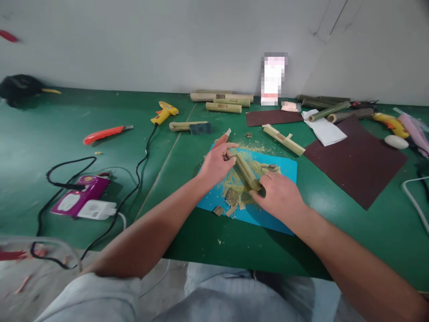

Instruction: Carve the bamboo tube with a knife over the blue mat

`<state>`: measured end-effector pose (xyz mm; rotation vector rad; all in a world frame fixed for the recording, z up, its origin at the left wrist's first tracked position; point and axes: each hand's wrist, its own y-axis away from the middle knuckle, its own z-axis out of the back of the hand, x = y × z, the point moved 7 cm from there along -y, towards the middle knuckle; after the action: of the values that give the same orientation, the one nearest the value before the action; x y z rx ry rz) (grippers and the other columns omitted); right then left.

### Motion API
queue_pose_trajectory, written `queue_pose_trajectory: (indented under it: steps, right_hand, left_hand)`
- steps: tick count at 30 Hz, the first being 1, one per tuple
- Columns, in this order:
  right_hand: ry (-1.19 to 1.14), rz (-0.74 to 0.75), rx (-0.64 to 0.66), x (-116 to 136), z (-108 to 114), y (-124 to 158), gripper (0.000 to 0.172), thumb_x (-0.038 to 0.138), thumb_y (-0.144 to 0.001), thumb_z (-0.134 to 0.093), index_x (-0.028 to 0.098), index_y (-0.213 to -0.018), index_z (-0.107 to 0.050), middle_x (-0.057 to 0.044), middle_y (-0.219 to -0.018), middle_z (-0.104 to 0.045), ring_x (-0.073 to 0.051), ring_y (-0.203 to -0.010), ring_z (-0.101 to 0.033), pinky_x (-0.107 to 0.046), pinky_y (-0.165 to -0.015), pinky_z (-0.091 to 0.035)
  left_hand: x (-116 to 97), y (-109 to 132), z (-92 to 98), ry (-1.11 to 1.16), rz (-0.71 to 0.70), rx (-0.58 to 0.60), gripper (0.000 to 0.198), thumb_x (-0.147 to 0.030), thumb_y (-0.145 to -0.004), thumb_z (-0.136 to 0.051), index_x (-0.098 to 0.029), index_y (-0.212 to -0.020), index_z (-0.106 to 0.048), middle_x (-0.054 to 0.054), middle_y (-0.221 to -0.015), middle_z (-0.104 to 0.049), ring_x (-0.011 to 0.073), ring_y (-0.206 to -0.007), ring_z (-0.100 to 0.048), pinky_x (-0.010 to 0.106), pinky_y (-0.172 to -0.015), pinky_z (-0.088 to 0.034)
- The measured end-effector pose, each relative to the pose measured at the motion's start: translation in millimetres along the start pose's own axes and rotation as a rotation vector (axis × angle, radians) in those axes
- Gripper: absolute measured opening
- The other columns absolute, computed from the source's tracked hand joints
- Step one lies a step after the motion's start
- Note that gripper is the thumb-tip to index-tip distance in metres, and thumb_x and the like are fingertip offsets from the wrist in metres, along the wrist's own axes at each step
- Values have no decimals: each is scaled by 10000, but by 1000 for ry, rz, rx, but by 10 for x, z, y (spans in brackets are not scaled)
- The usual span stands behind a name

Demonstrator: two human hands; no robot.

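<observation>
"Going from left to right, how is the bamboo (247, 171) placed between the hands?"

"By the left hand (217, 163), fingers curled, its far end is pinched. From there it is slanted over the blue mat (288, 172) and the shavings (232, 180), its long axis directed rightward and toward the body. By the right hand (284, 192), the near end is gripped, thumb on one side and fingers on the other."

"Which hand is it nearer?"

"Neither; it is touched by both. It is found to the right of the left hand, and to the left of the right hand and slightly beyond."

"And what is hidden?"

"At the left hand, a slim reddish object (221, 139) with a pale tip is partly covered; what it is cannot be told. Whether the bamboo is rested on the mat or lifted cannot be made out. Its near end is masked by the right fingers."
</observation>
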<state>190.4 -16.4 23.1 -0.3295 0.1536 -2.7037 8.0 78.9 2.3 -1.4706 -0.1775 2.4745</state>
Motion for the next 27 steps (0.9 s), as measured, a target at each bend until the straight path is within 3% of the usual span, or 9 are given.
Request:
queue_pose_trajectory:
  steps: [6, 11, 16, 27]
  right_hand:
    - [9, 1, 22, -2, -7, -10, 216, 387, -890, -669, 183, -822, -647, -101, -897, -692, -249, -883, -643, -355, -722, -440]
    - [11, 8, 19, 1, -6, -7, 225, 398, -892, -671, 181, -833, -648, -104, -912, -698, -252, -883, -650, -354, -713, -441]
    - [19, 8, 5, -13, -23, -4, 228, 393, -894, -659, 188, -799, -633, -83, -860, -689, -239, -838, -646, -353, -691, -423]
    - [14, 13, 5, -2, -12, -12, 230, 390, -885, -687, 178, -811, -637, -85, -855, -689, -241, -841, -647, -354, -702, -420]
  left_hand:
    - [-6, -49, 46, 16, -36, -67, 362, -104, -842, -629, -166, -1193, -688, -37, -690, -537, 100, -600, -482, 261, -626, -432]
    - [29, -33, 16, 23, 7, -10, 362, -119, -826, -642, -177, -1179, -701, -31, -677, -534, 101, -587, -464, 242, -577, -400]
    - [50, -74, 59, 31, -17, -69, 378, -121, -813, -633, -175, -1182, -694, -30, -704, -548, 105, -622, -482, 256, -637, -425]
    - [4, -58, 32, 50, -8, -48, 386, -107, -812, -630, -161, -1189, -690, -32, -693, -563, 103, -619, -502, 257, -636, -438]
